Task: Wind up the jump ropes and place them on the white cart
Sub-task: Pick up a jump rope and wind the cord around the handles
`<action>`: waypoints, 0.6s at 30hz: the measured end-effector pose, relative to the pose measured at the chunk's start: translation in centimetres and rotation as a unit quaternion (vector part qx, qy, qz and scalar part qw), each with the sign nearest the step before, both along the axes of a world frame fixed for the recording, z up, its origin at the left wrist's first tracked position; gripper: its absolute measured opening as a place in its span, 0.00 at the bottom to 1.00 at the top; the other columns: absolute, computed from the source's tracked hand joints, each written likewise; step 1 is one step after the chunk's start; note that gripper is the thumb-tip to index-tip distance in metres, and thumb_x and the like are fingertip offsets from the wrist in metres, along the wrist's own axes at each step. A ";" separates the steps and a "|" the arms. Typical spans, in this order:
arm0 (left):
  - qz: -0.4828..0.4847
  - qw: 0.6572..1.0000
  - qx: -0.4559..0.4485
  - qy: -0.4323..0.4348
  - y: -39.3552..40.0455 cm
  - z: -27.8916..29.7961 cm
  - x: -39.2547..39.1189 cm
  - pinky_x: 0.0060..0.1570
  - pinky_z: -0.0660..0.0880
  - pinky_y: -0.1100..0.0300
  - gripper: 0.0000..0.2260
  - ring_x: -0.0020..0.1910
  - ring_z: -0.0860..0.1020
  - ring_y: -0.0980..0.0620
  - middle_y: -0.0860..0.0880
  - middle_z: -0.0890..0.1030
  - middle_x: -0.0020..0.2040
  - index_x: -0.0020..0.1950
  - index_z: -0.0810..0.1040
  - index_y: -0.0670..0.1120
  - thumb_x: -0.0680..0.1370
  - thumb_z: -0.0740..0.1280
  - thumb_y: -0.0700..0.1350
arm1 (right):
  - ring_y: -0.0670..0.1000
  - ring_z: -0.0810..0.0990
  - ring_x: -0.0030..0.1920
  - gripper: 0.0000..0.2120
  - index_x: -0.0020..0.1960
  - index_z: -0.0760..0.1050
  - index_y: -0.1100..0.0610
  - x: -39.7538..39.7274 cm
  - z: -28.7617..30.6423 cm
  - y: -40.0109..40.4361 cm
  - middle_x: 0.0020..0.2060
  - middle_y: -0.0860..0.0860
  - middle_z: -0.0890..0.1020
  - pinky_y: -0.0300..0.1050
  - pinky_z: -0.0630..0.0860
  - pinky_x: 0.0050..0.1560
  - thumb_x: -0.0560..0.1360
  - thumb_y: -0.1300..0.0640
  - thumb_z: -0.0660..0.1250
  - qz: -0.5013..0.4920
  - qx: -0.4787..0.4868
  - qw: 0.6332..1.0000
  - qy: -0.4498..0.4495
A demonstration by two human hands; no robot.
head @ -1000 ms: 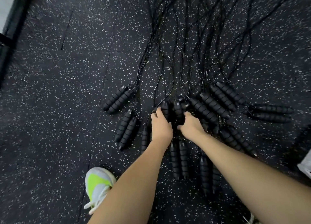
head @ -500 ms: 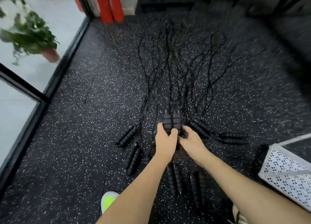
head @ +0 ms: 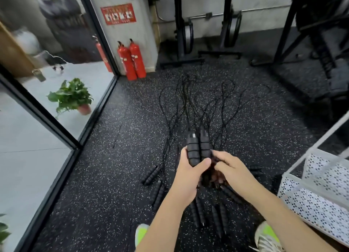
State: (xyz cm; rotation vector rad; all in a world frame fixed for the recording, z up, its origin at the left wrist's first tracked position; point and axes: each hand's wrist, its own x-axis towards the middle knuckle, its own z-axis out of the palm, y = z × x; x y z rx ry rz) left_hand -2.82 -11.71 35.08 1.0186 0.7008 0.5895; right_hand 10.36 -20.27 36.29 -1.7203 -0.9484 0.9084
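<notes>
My left hand (head: 188, 174) grips a pair of black ribbed jump rope handles (head: 198, 147), held side by side and pointing away from me above the floor. Their thin black cords (head: 190, 104) trail forward across the speckled floor. My right hand (head: 232, 168) is right beside the handles' lower ends with its fingers curled; what it holds is hidden. Several more black handles (head: 153, 174) lie in pairs on the floor beneath my arms. The white perforated cart (head: 309, 204) stands at the right edge.
Two red fire extinguishers (head: 132, 60) stand by the far wall corner. A glass wall with a black frame (head: 56, 127) runs along the left, a potted plant (head: 73, 98) behind it. Black gym racks (head: 321, 49) fill the back and right. My shoes (head: 268, 236) are at the bottom.
The pair of handles has been lifted off the floor in my left hand. My view has risen and tilted up, bringing the wall, extinguishers and cart into sight.
</notes>
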 end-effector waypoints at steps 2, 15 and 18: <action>-0.015 1.000 0.002 0.015 -0.7 0.4 -0.4 0.58 0.80 0.42 0.21 0.59 0.82 0.39 0.42 0.83 0.61 0.70 0.72 0.51 0.80 0.71 0.36 | 0.39 0.79 0.42 0.22 0.67 0.72 0.43 0.6 -0.2 -0.2 0.59 0.45 0.79 0.29 0.72 0.42 0.80 0.65 0.62 -0.061 0.014 0.994 -0.090; -0.156 0.987 0.040 0.026 2.4 0.4 1.0 0.47 0.79 0.50 0.15 0.40 0.80 0.44 0.42 0.83 0.46 0.50 0.81 0.45 0.68 0.75 0.31 | 0.42 0.77 0.41 0.05 0.49 0.74 0.54 5.2 -4.0 6.6 0.39 0.43 0.81 0.48 0.75 0.47 0.74 0.59 0.66 0.014 0.053 0.998 0.039; -0.028 0.998 0.052 0.024 3.7 1.5 1.8 0.50 0.81 0.48 0.14 0.41 0.82 0.44 0.42 0.85 0.44 0.48 0.84 0.43 0.65 0.76 0.32 | 0.51 0.76 0.38 0.08 0.46 0.76 0.47 4.5 -4.4 6.7 0.38 0.47 0.82 0.57 0.76 0.44 0.76 0.43 0.66 0.042 0.003 0.999 -0.001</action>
